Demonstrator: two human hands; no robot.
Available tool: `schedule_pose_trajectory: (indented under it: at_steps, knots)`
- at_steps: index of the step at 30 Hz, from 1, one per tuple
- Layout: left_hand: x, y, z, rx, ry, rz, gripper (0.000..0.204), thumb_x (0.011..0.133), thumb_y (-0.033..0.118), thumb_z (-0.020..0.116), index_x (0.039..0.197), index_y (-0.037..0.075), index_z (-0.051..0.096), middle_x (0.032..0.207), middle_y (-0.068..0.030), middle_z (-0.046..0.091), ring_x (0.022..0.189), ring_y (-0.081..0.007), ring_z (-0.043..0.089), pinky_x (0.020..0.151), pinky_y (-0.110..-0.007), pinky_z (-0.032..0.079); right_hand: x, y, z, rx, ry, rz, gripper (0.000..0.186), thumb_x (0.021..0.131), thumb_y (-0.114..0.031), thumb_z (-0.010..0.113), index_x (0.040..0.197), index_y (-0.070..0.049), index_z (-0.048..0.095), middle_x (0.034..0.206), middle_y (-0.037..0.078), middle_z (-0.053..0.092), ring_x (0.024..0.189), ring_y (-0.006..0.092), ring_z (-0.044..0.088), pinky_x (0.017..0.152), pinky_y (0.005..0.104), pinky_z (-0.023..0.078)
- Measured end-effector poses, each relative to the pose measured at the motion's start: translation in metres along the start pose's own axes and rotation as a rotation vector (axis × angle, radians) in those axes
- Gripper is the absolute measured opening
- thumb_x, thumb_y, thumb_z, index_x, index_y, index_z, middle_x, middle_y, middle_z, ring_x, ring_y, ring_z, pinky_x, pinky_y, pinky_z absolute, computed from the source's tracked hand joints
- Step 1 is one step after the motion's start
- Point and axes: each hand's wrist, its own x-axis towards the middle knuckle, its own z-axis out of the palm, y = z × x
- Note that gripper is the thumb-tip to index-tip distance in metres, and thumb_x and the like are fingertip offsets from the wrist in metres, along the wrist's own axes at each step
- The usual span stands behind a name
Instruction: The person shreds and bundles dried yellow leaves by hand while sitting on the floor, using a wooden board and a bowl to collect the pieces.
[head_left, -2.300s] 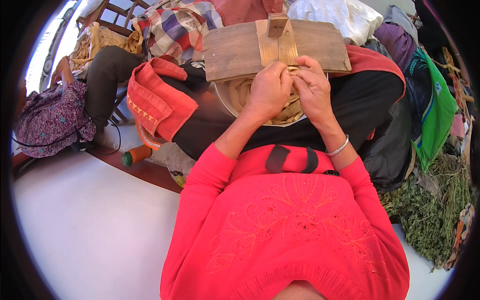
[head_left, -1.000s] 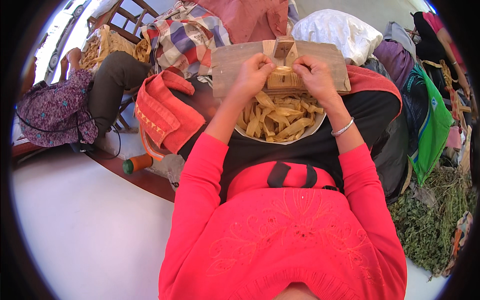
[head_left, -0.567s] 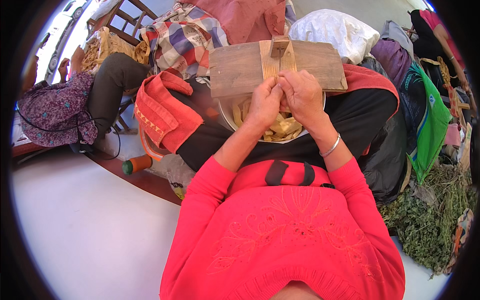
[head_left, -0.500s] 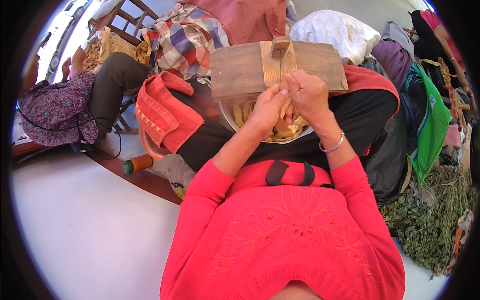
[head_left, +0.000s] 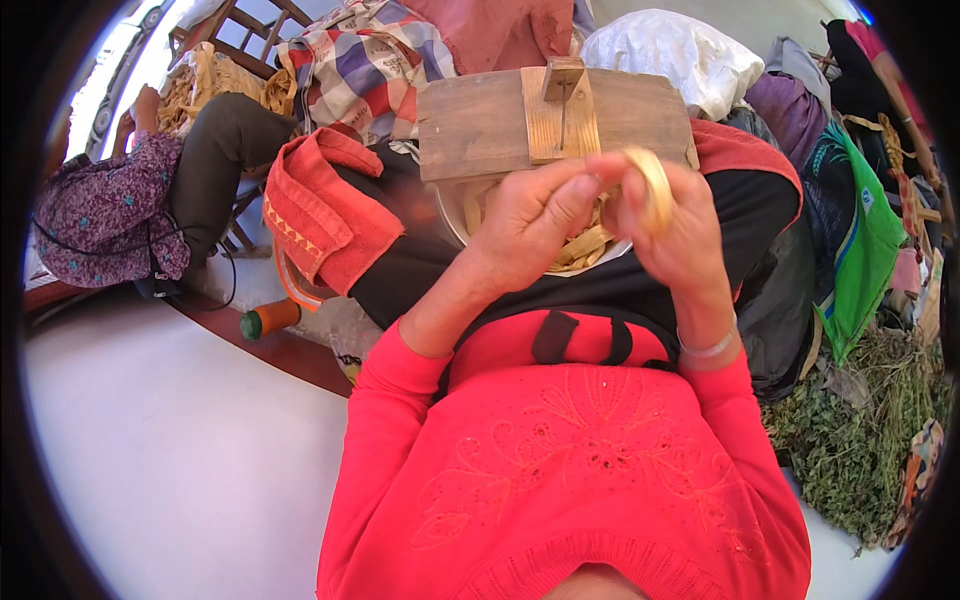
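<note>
Facing left hand (head_left: 532,222), curled right hand (head_left: 682,238) holds a looped yellow strip (head_left: 657,192).

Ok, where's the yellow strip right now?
In the head view, right of and above centre, the yellow strip curls against the right hand, near the lower edge of the wooden board.

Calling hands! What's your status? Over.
Left hand: grip blurred, unclear. Right hand: holding looped pale yellow strip. Hands and wooden board partly hide white basin.
</note>
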Motion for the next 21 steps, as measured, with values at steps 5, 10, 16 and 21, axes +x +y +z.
schedule_pose_trajectory:
  at_steps: [5, 10, 16, 21]
  knots:
    - [0.014, -0.045, 0.015, -0.348, 0.103, -0.137, 0.031, 0.092, 0.014, 0.056, 0.121, 0.002, 0.051, 0.075, 0.0021, 0.054, 0.058, -0.0039, 0.046, 0.050, -0.019, 0.037, 0.039, 0.070, -0.023, -0.617, 0.298, -0.370, 0.020, 0.088, -0.016, 0.062, 0.104, -0.009, 0.069, 0.068, 0.004, 0.064, 0.058, 0.0150, 0.060, 0.052, 0.0284, 0.046]
    - [0.018, -0.076, 0.000, -0.553, 0.039, -0.448, 0.027, 0.092, 0.011, 0.056, 0.118, 0.005, 0.053, 0.070, 0.0040, 0.048, 0.049, -0.0018, 0.035, 0.043, -0.018, 0.027, 0.039, 0.076, -0.033, -1.217, 0.371, -0.449, 0.009, 0.083, -0.021, 0.062, 0.083, -0.012, 0.065, 0.065, 0.012, 0.059, 0.058, 0.0312, 0.059, 0.050, 0.0371, 0.045]
    - [0.013, -0.092, -0.002, 0.622, 0.227, 0.135, 0.017, 0.086, 0.008, 0.057, 0.103, 0.006, 0.060, 0.075, -0.0042, 0.060, 0.059, -0.0192, 0.057, 0.052, -0.030, 0.046, 0.033, 0.077, -0.041, -1.235, 0.263, -0.273, 0.022, 0.085, -0.025, 0.062, 0.073, -0.006, 0.059, 0.070, 0.008, 0.060, 0.067, 0.0270, 0.060, 0.058, 0.0356, 0.046]
    - [0.001, -0.098, 0.001, 0.882, 0.239, 0.262, 0.027, 0.082, 0.007, 0.059, 0.108, 0.008, 0.060, 0.093, -0.0086, 0.063, 0.077, -0.0303, 0.062, 0.062, -0.036, 0.050, 0.023, 0.113, -0.053, -0.131, 0.068, 0.289, 0.028, 0.093, -0.032, 0.057, 0.089, -0.006, 0.065, 0.088, 0.001, 0.064, 0.079, 0.0151, 0.061, 0.070, 0.0292, 0.048]
